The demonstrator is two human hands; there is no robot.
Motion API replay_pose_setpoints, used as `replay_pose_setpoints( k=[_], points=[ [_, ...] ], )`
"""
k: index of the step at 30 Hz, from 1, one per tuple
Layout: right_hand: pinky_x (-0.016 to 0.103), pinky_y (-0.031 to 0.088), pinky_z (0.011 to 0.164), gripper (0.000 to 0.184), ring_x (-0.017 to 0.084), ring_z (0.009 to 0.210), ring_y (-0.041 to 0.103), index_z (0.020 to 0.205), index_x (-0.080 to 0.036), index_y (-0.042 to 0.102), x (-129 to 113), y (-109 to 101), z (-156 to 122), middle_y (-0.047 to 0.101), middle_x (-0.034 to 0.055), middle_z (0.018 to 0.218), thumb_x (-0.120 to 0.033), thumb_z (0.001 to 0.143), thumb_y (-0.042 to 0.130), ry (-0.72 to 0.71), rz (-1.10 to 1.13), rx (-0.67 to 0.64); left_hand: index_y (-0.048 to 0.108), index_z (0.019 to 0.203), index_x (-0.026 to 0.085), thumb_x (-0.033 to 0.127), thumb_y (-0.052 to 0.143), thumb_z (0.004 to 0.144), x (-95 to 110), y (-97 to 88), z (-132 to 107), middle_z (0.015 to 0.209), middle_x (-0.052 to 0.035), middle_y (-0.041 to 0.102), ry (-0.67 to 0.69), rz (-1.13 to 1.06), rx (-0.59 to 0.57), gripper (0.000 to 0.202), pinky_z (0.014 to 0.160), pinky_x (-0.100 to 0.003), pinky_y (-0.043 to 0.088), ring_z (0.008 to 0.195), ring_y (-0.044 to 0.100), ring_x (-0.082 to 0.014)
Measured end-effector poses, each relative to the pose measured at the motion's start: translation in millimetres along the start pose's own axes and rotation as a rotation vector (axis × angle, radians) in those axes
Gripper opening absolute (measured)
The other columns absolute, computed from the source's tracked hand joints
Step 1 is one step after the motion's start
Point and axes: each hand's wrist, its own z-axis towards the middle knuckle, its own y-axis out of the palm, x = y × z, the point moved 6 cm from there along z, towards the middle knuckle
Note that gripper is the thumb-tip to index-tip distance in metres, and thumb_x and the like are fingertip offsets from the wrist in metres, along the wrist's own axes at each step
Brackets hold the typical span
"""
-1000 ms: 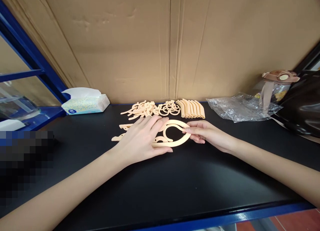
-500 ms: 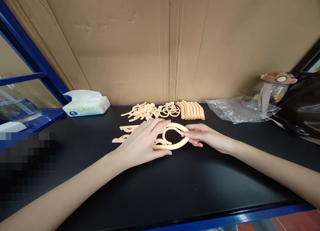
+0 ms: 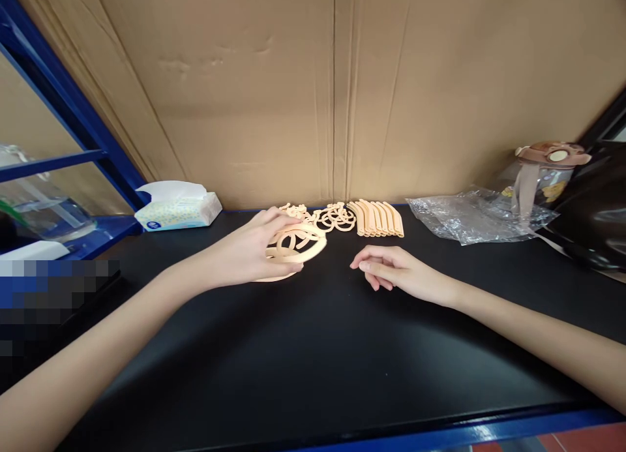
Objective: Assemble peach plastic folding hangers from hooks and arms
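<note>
My left hand is closed round a bunch of flat pale-orange cut-out pieces, a large curved loop among them, held just above the black tabletop. My right hand rests on the table to the right of them, fingers loosely curled, with nothing in it. Behind the hands, against the cardboard wall, lie a small heap of thin ring-shaped pieces and a neat row of curved strips.
A tissue pack sits at the back left beside a blue shelf frame. Crumpled clear plastic, a lidded drinking bottle and a dark bag fill the back right. A blue edge borders the table front.
My right hand let go of the large loop and drew back. My left hand gathered the flat pieces and moved them left and toward the wall, lifting them.
</note>
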Motion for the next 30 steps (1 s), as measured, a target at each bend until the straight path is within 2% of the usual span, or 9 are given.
replay_pose_setpoints(
  k=[2,4,7,11,16,21,30],
  points=[
    [0.022,0.036,0.054,0.031,0.009,0.055,0.044,0.097,-0.016,0.060,1,2,0,0.053,-0.0028,0.063,-0.045,0.091,0.047,0.009,-0.060,-0.022,0.047,0.128,0.024,0.059,0.059,0.076,-21,1.2,-5,0.123,-0.0059,0.050,-0.068,-0.014,-0.049,0.063,0.098,-0.038,0.040,0.116,0.048,-0.0254],
    [0.023,0.037,0.056,0.031,0.009,0.057,0.046,0.096,-0.017,0.061,1,3,0,0.054,-0.0024,0.063,-0.045,0.091,0.047,0.010,-0.117,-0.032,0.045,0.132,0.026,0.059,0.056,0.078,-37,7.4,-12,0.129,-0.0063,0.049,-0.106,-0.040,-0.134,0.064,0.100,-0.039,0.039,0.119,0.047,-0.0254],
    [0.022,0.035,0.056,0.030,0.009,0.058,0.046,0.096,-0.019,0.062,0,5,0,0.056,-0.0025,0.064,-0.044,0.091,0.047,-0.011,-0.169,-0.034,0.043,0.135,0.027,0.059,0.056,0.079,-47,13.0,-18,0.141,-0.0064,0.042,-0.083,-0.024,-0.194,0.065,0.105,-0.045,0.033,0.130,0.037,-0.0284],
    [0.022,0.035,0.056,0.029,0.009,0.058,0.045,0.094,-0.019,0.062,0,5,0,0.057,-0.0028,0.064,-0.044,0.092,0.047,-0.015,-0.183,-0.037,0.041,0.138,0.026,0.060,0.055,0.079,-48,14.5,-19,0.149,-0.0069,0.033,-0.118,0.007,-0.237,0.069,0.109,-0.049,0.026,0.137,0.028,-0.0305],
    [0.022,0.034,0.057,0.030,0.009,0.059,0.045,0.095,-0.019,0.062,2,5,1,0.057,-0.0028,0.065,-0.045,0.091,0.047,-0.011,-0.179,-0.044,0.038,0.140,0.025,0.060,0.055,0.078,-44,17.0,-19,0.151,-0.0044,0.029,-0.170,0.005,-0.311,0.074,0.113,-0.043,0.020,0.139,0.022,-0.0283],
    [0.022,0.034,0.057,0.030,0.009,0.059,0.044,0.095,-0.019,0.063,1,5,1,0.057,-0.0026,0.065,-0.045,0.092,0.047,-0.013,-0.180,-0.048,0.038,0.140,0.024,0.060,0.055,0.077,-47,20.4,-19,0.150,-0.0042,0.029,-0.175,0.002,-0.314,0.074,0.114,-0.041,0.020,0.139,0.023,-0.0274],
    [0.023,0.034,0.058,0.029,0.010,0.059,0.045,0.094,-0.019,0.063,1,6,0,0.057,-0.0024,0.065,-0.043,0.091,0.047,-0.008,-0.179,-0.055,0.039,0.139,0.025,0.056,0.056,0.078,-43,20.8,-18,0.148,-0.0059,0.033,-0.164,0.004,-0.318,0.070,0.111,-0.043,0.025,0.137,0.027,-0.0295]
  ],
)
